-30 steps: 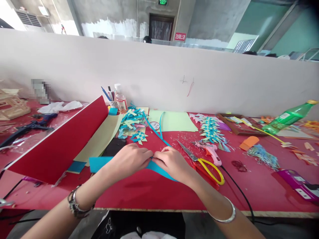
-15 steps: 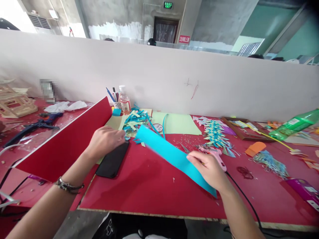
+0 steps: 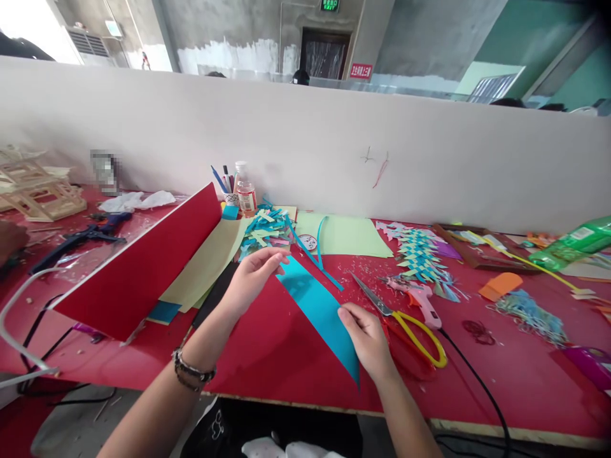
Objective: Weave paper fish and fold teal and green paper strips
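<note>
Right hand [image 3: 367,337]: grip closed on the near part of a blue paper [image 3: 315,305], thumb on top at its right edge. Left hand [image 3: 255,280]: thumb and fingers drawn together at the paper's far end; whether they pinch it or merely hover beside it cannot be determined. The paper slants between the two hands, in front of the person, over the red bench [image 3: 267,356].

Step in hand, as judged: turning or lining up the paper. The next move would appear to call for a sure hold at the far end, with the sheet kept flat and uncreased.

Beyond the paper's far end lies a narrow blue strip [image 3: 319,254]. To the right of the right hand are yellow-handled scissors [image 3: 392,313], a pink glue gun [image 3: 420,298] near them.

Writing: the clear bottle [image 3: 247,196] and the green bottle [image 3: 577,243] bear labels too small to read. Past the partition [image 3: 296,140], a green sign [image 3: 329,6] reads "EXIT"; a red sign [image 3: 361,70] carries white Chinese characters, not all legible. No brand could be established.
</note>
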The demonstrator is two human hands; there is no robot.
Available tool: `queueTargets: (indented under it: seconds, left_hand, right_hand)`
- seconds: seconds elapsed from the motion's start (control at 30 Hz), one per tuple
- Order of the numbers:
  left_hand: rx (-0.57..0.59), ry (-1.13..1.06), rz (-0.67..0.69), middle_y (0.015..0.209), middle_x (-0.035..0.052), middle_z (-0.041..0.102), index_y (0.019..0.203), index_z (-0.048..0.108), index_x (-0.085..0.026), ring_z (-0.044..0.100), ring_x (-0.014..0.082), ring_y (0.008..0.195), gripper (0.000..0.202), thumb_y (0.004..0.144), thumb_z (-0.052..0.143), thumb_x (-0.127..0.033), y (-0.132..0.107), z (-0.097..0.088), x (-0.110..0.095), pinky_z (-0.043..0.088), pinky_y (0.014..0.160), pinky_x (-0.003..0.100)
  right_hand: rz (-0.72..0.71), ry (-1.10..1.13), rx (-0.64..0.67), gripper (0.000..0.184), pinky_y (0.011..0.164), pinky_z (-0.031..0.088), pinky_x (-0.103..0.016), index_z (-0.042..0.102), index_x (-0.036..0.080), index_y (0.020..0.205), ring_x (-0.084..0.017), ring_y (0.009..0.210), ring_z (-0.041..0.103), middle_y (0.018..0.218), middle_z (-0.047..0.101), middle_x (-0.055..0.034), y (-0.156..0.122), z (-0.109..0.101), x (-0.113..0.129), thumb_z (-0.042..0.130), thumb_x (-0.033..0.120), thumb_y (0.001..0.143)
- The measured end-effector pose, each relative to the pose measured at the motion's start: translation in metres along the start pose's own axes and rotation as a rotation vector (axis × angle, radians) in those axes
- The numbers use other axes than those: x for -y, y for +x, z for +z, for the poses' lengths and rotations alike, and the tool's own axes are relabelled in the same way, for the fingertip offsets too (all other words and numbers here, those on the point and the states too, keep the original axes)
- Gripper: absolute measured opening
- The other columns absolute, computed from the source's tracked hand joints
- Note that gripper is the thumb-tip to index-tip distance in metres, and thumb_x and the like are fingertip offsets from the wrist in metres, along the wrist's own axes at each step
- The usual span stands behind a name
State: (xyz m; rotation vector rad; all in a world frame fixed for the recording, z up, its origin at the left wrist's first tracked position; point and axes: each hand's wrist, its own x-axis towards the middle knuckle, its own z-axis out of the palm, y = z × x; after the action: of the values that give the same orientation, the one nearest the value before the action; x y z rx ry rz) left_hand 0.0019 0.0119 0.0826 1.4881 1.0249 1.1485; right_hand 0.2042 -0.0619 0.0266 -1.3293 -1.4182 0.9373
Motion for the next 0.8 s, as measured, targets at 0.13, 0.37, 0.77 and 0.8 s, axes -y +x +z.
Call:
queueTargets:
  seconds: [0.13,0.37,0.77,0.8]
  left_hand:
    - [-0.064,0.051,-0.101,0.095,0.0030,0.059,0.099,0.054,-0.019,0.053,0.0150,0.086,0.033,0.072,0.054,-0.039,-0.003,0.003,0.017,0.041,0.076,0.026]
    - [0.277,-0.258,-0.475,0.109,0.0114,0.057,0.105,0.054,-0.016,0.056,0.0211,0.092,0.044,0.073,0.053,-0.046,-0.014,0.006,0.034,0.047,0.071,0.031]
    - [0.175,-0.498,-0.526,0.086,0.0085,0.064,0.089,0.058,-0.013,0.060,0.0166,0.076,0.025,0.076,0.053,-0.033,-0.013,0.014,0.062,0.047,0.073,0.031]
    - [0.189,-0.473,-0.522,0.080,0.0078,0.064,0.084,0.059,-0.013,0.060,0.0160,0.071,0.026,0.075,0.054,-0.036,-0.013,0.014,0.061,0.048,0.069,0.030]
  right_hand:
    - [-0.009,0.053,-0.072,0.029,0.046,0.030,-0.020,0.047,0.018,0.061,-0.009,0.051,0.031,0.055,0.033,0.0033,-0.005,0.006,-0.001,0.046,0.042,0.078]
    - [-0.018,0.086,-0.087,0.027,0.047,0.033,-0.021,0.050,0.018,0.066,-0.011,0.052,0.036,0.057,0.040,0.0019,-0.012,0.018,0.002,0.046,0.044,0.077]
    - [-0.042,0.165,-0.005,0.022,0.043,0.027,-0.022,0.050,0.020,0.072,-0.010,0.049,0.030,0.056,0.033,0.0035,-0.023,0.025,-0.002,0.044,0.040,0.079]
    - [-0.031,0.168,0.006,0.023,0.043,0.026,-0.022,0.050,0.020,0.073,-0.010,0.049,0.030,0.055,0.032,0.0036,-0.023,0.026,-0.004,0.044,0.041,0.079]
